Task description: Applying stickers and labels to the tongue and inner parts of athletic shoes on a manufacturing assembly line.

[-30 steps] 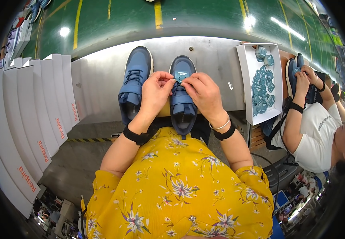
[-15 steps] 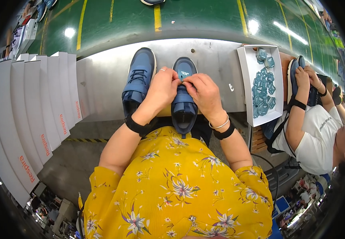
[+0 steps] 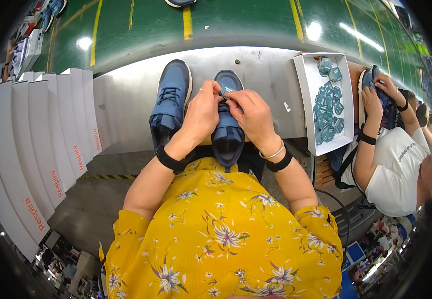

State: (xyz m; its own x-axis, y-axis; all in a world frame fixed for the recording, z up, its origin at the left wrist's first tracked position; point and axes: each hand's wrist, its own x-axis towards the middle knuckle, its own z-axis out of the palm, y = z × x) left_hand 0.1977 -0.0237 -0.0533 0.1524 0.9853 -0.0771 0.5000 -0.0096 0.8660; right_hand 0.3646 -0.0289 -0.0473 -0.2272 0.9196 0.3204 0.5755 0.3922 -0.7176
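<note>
Two blue sneakers lie side by side on the metal bench, toes pointing away from me. The left sneaker [image 3: 170, 94] is untouched, with dark laces and a strap across it. Over the lace area of the right sneaker [image 3: 228, 134], both hands meet at a small teal hang tag [image 3: 228, 88] with white print. My left hand [image 3: 202, 113] pinches at the tag's left side. My right hand [image 3: 256, 117] has thumb and forefinger closed at its near right edge. Any string between the fingertips is too small to make out.
White shoe boxes [image 3: 36, 149] stand in a row at the left. Right of the sneakers, a white open tray [image 3: 329, 146] holds many teal tags [image 3: 328, 107]. Beyond it, a co-worker's hands [image 3: 379, 94] work on another blue shoe. A small white scrap [image 3: 287, 107] lies on the metal bench [image 3: 126, 99].
The teal tag has tilted and is partly covered by my fingers now. Both hands have shifted slightly on the sneaker, staying together. The whole view has moved a little.
</note>
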